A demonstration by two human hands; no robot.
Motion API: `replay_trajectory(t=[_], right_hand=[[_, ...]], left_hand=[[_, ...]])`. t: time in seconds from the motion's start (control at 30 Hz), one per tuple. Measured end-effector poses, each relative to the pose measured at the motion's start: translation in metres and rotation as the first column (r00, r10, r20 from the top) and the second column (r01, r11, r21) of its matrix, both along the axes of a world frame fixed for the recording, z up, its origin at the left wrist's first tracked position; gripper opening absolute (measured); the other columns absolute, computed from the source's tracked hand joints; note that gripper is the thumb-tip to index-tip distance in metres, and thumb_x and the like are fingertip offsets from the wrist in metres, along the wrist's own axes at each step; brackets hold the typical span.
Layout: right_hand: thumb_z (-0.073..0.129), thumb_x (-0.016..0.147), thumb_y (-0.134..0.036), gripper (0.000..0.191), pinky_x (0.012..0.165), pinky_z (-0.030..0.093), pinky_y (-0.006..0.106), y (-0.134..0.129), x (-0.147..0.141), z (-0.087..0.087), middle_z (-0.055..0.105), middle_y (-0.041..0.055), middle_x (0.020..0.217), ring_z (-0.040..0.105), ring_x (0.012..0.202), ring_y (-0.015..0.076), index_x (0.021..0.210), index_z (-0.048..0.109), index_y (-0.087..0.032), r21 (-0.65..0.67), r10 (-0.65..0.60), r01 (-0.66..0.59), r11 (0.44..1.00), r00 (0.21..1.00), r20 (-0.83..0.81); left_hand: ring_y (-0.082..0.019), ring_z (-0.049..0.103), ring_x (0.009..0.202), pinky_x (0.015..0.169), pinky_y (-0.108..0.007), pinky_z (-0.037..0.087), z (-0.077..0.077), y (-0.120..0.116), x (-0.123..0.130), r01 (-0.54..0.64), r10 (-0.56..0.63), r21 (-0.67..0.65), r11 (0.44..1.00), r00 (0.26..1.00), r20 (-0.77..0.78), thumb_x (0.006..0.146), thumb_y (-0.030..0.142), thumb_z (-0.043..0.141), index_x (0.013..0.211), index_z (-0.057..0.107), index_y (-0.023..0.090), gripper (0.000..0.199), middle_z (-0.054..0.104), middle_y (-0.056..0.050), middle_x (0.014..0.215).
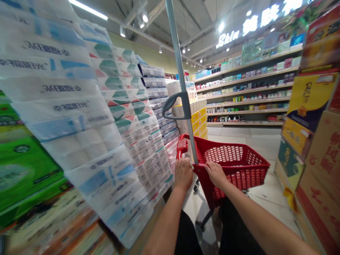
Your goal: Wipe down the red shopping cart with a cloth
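A red plastic shopping cart (205, 186) with a lattice-walled basket stands right in front of my legs. My left hand (183, 173) is closed around its red handle (182, 148) at the left corner. With fingers curled over the near rim, my right hand (216, 173) grips the cart to the right of a tall metal pole (175, 46). The pole rises from the cart and carries a grey plastic loop (172, 115). Inside the basket I see only red lattice. The fingertips of both hands are partly hidden.
Tall stacks of wrapped toilet paper (87, 141) line the left side, with green packs (23, 163) nearest me. Stacked cartons (310, 102) stand on the right. Ahead, shelves (247, 88) of small boxed goods lie beyond the pale floor (261, 209).
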State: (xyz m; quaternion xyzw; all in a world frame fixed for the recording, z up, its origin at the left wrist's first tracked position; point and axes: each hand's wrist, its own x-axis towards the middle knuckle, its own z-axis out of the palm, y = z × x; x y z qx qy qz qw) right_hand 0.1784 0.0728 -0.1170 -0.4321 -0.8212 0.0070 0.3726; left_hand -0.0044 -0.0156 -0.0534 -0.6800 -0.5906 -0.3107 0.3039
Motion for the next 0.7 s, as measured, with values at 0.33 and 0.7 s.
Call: replay_trajectory(t=[0.33, 0.7], right_hand=[[0.028, 0.101, -0.037, 0.04, 0.093, 0.042, 0.04, -0.004, 0.0, -0.002, 0.067, 0.0102, 0.11, 0.061, 0.104, 0.0237, 0.108, 0.062, -0.019, 0.011, -0.013, 0.013, 1.0, 0.999, -0.034], [0.056, 0.089, -0.031, 0.034, 0.111, 0.021, 0.053, -0.06, -0.008, 0.16, 0.04, 0.0126, 0.149, 0.032, 0.139, 0.0291, 0.121, 0.058, -0.022, 0.512, -0.03, 0.154, 0.845, 0.97, -0.242]], left_hand=[[-0.027, 0.049, 0.115, 0.11, -0.05, 0.033, 0.006, -0.006, 0.014, -0.025, 0.023, -0.124, 0.992, 1.0, -0.016, 0.089, 0.02, 0.049, 0.118, 0.055, 0.015, 0.03, 0.058, -0.012, 0.118], [-0.026, 0.047, 0.122, 0.107, -0.055, 0.032, 0.011, -0.015, 0.03, -0.072, 0.095, -0.185, 0.98, 0.988, 0.122, 0.091, 0.017, 0.046, 0.119, 0.055, 0.025, 0.03, 0.057, -0.008, 0.124]])
